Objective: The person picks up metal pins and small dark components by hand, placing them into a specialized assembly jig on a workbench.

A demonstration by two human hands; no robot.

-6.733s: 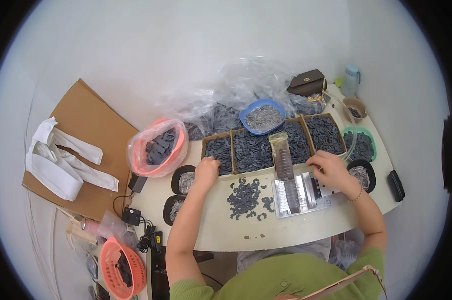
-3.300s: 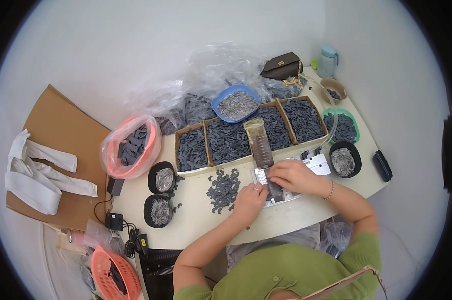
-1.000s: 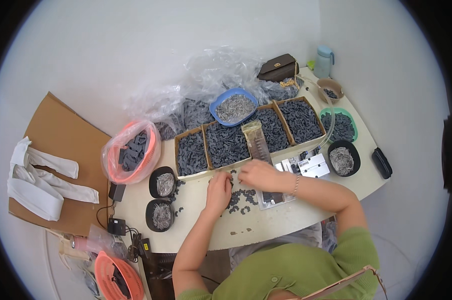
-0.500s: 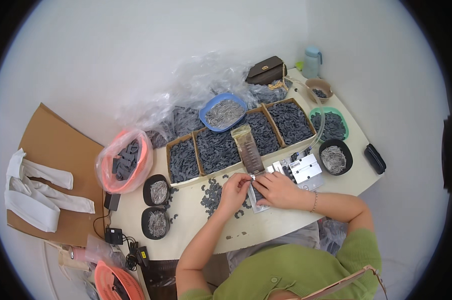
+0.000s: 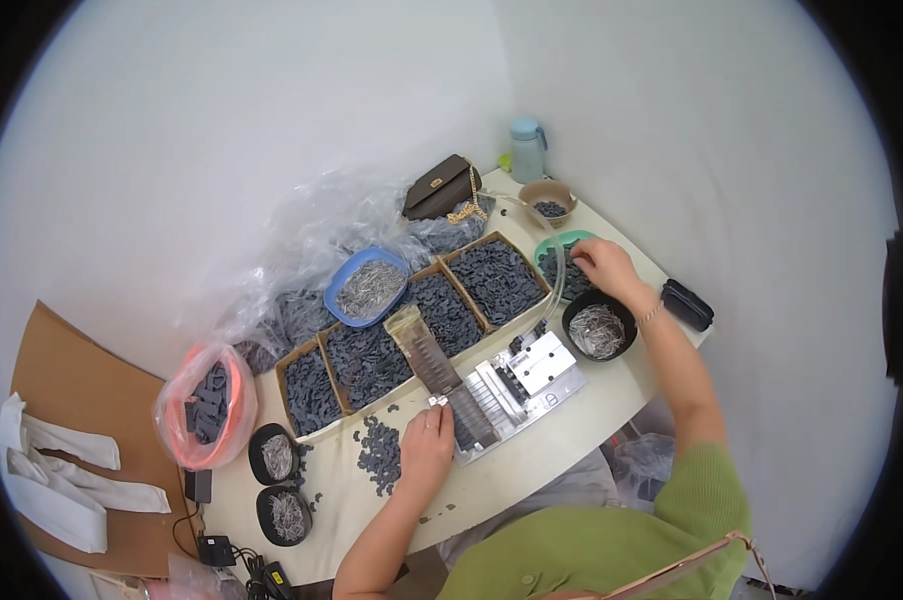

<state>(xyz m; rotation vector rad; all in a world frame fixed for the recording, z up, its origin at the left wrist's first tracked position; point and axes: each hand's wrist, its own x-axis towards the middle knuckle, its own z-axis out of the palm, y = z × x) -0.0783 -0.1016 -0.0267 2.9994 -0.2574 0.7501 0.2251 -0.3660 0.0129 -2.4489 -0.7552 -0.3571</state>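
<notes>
My left hand (image 5: 427, 445) is at the left edge of a metal fixture (image 5: 516, 408), its fingers bent together beside a small shiny part. What they grip there is too small to make out. Ridged rows fill the fixture's left half, and a white block (image 5: 546, 362) sits on its right. My right hand (image 5: 608, 270) reaches over a green bowl (image 5: 582, 236) of small dark grey pieces, fingers pinched down at them. Whether a piece is between those fingertips is hidden. A clear ridged tray (image 5: 421, 350) leans from the boxes toward the fixture.
Behind the fixture stand cardboard boxes (image 5: 352, 407) of dark pieces, with a blue basin (image 5: 333, 296) of metal pins on top. A black bowl (image 5: 626, 345) of pins is under my right forearm. Loose pieces (image 5: 379, 455) lie left of my left hand. A clear hose (image 5: 559, 262) arches behind.
My right hand has left the fixture and moved right and away to the green bowl. My left hand stays at the fixture's left edge. The whole view has shifted and turned.
</notes>
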